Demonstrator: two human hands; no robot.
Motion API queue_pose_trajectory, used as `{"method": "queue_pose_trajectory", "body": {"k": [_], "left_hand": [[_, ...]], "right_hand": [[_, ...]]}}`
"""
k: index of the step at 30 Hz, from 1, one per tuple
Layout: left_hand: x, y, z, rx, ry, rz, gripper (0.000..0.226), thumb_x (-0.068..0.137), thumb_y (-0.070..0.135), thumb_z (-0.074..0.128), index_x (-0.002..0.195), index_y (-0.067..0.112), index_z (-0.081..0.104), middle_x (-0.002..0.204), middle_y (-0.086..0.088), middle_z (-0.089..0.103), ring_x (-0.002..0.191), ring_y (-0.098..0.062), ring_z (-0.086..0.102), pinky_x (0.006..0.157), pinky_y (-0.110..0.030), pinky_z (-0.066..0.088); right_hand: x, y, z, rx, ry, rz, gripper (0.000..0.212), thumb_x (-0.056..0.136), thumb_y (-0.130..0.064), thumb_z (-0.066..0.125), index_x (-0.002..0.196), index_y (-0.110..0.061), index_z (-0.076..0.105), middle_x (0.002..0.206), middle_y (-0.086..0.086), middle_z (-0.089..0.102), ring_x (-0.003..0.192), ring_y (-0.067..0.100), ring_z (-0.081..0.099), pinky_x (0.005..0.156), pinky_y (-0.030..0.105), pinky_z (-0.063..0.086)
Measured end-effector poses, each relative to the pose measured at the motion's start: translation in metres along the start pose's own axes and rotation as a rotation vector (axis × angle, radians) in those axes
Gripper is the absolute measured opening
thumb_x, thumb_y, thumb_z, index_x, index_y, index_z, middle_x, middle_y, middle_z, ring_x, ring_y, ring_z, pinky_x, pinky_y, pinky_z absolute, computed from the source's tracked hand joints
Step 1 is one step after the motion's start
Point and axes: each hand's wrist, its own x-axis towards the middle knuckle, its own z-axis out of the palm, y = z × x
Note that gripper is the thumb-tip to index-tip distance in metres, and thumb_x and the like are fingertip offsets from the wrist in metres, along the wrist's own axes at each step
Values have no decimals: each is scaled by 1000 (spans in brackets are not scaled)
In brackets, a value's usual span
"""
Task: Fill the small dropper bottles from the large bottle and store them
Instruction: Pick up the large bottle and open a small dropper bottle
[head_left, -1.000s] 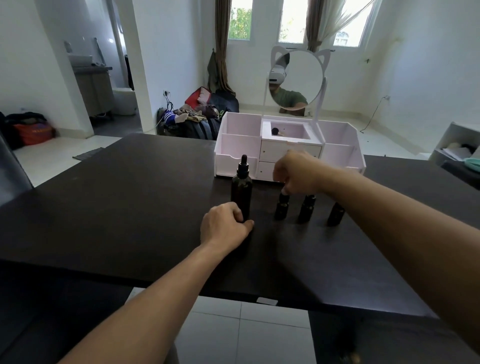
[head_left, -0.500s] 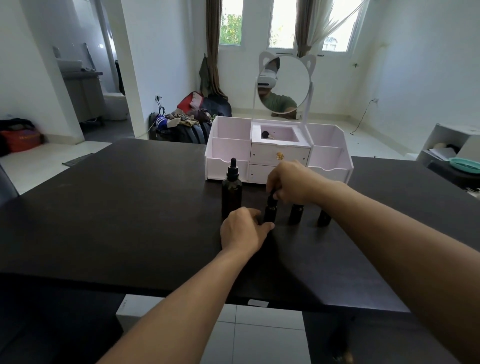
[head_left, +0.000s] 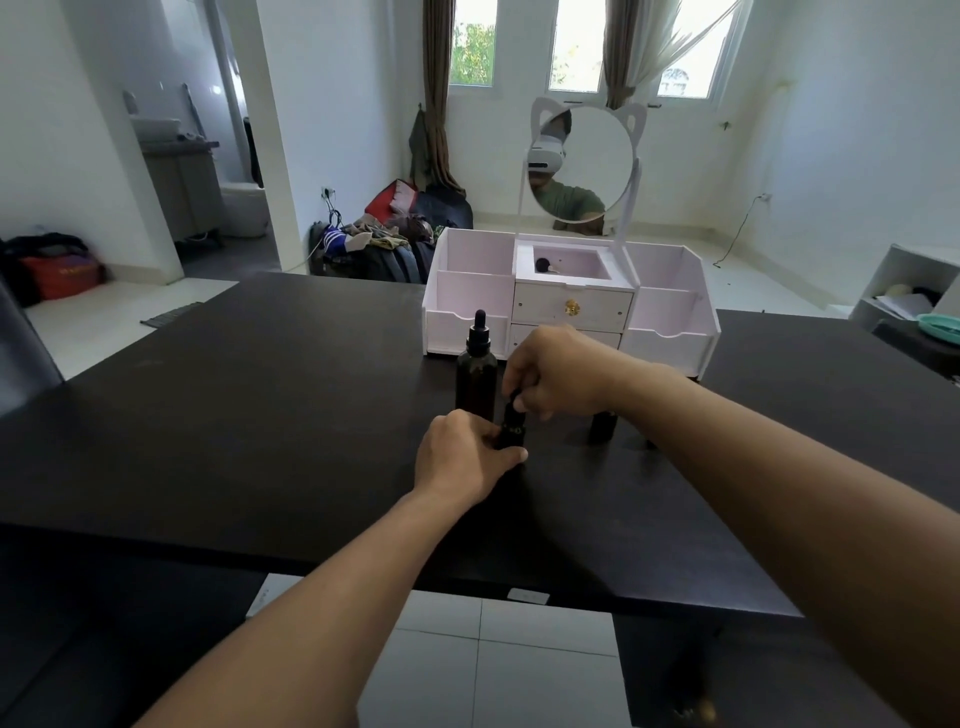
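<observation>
Left hand (head_left: 465, 457) now grips small cylindrical bottle (head_left: 511, 428).

We see our left hand (head_left: 462, 457) wrapped around the base of a small bottle (head_left: 511, 428) on the table (head_left: 234, 415), while our right hand (head_left: 558, 371) pinches its cap. The large bottle (head_left: 476, 376) stands upright just beside it, toward the far edge, before the organizer (head_left: 670, 322).

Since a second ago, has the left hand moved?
Yes. The left hand went rightward, from the large bottle to the small bottle.
</observation>
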Motion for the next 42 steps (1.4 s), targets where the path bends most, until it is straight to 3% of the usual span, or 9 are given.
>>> {"method": "queue_pose_trajectory", "body": {"k": [7,19,25,28,30,32,35,39,42], "left_hand": [[-6,-17,-17,-20,-5,20,23,74,39,81,88,21,78,71,6,67,70,-10,64,60,-21,45],[-10,-19,-17,-59,17,36,32,74,40,82,94,16,78,74,4,67,71,-10,63,65,-26,50],[-9,-20,-14,-62,22,16,31,75,38,81,97,16,78,84,2,72,77,-12,65,72,-27,53],[-8,-19,-14,-49,16,23,30,76,39,80,96,17,78,85,-1,74,78,-13,67,74,-30,55],[-8,-18,-14,-34,11,26,29,77,39,79,95,17,79,87,-2,74,81,-16,67,77,-32,55],[-8,-18,-14,-27,8,26,28,77,38,79,96,17,79,89,-2,74,83,-16,67,76,-29,53],[-8,-19,-14,-48,1,27,28,77,36,79,98,18,78,92,0,75,85,-13,67,77,-26,51],[-6,-20,-14,-81,-5,7,30,74,37,82,98,19,78,93,1,76,86,-12,68,81,-29,54],[-5,-20,-15,-102,-5,-11,31,71,37,84,96,19,79,89,2,76,83,-11,69,82,-32,56]], "right_hand": [[7,-14,5,22,-24,-12,15,86,-15,71,101,-16,71,82,-6,69,57,5,68,79,28,58],[12,-24,14,5,-57,66,12,85,-20,72,95,-12,73,76,3,74,61,9,72,68,22,58],[13,-26,14,-41,-103,136,27,88,-30,70,68,-14,61,71,7,73,61,17,73,66,28,61],[13,-28,18,-114,-83,99,28,89,-27,68,68,-11,61,65,3,67,63,19,68,55,23,50],[12,-30,19,-151,-56,55,13,88,-21,68,83,-9,65,74,1,60,68,19,57,50,19,36],[10,-30,19,-155,-56,5,12,85,-13,68,97,-9,68,88,4,61,78,19,55,53,17,35],[8,-24,15,-112,-86,-45,28,82,-1,64,105,-15,73,109,2,67,97,19,61,74,21,48],[4,-19,9,-18,-62,-30,41,78,5,59,108,-19,73,99,-4,64,93,14,59,80,24,49],[7,-19,10,-13,0,29,19,82,-12,64,98,-18,73,86,-6,64,86,15,64,73,23,48]]}}
